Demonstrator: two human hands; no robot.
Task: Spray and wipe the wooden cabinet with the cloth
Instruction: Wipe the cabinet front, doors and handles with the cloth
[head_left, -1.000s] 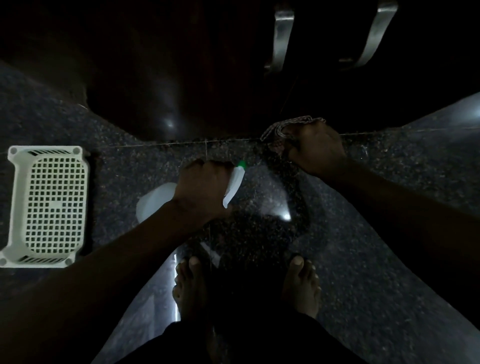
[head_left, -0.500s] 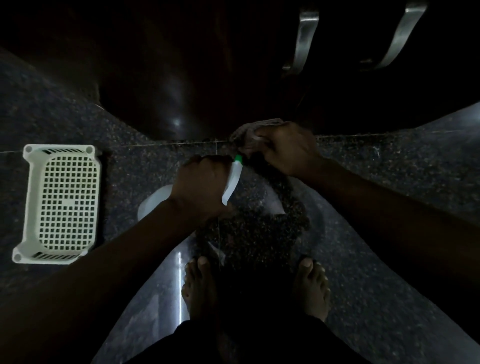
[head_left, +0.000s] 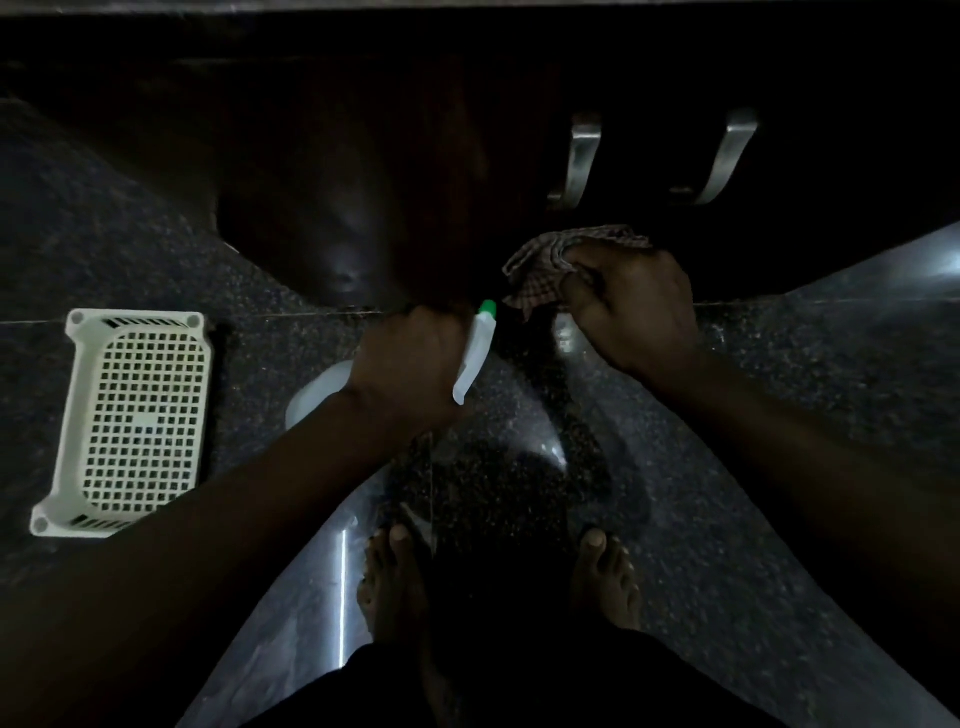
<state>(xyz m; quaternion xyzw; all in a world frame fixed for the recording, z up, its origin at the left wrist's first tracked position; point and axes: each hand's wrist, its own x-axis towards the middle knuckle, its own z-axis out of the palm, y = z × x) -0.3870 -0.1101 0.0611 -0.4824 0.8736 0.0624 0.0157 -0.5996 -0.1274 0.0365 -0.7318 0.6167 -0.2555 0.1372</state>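
The dark wooden cabinet (head_left: 426, 171) fills the top of the head view, its foot meeting the floor. My left hand (head_left: 410, 364) grips a white spray bottle (head_left: 475, 353) with a green nozzle tip, pointed at the cabinet's bottom edge. The bottle's body shows behind my wrist. My right hand (head_left: 634, 306) holds a bunched checked cloth (head_left: 550, 265) against the lower part of the cabinet door, just right of the nozzle.
Two metal handles (head_left: 582, 161) stick out of the cabinet doors above my right hand. A white perforated plastic basket (head_left: 130, 415) lies on the dark speckled floor (head_left: 779, 493) at the left. My bare feet (head_left: 395, 582) stand below the hands.
My right hand with the cloth slid left along the cabinet's base, then back right and slightly up the door. The left hand kept the bottle in about the same place.
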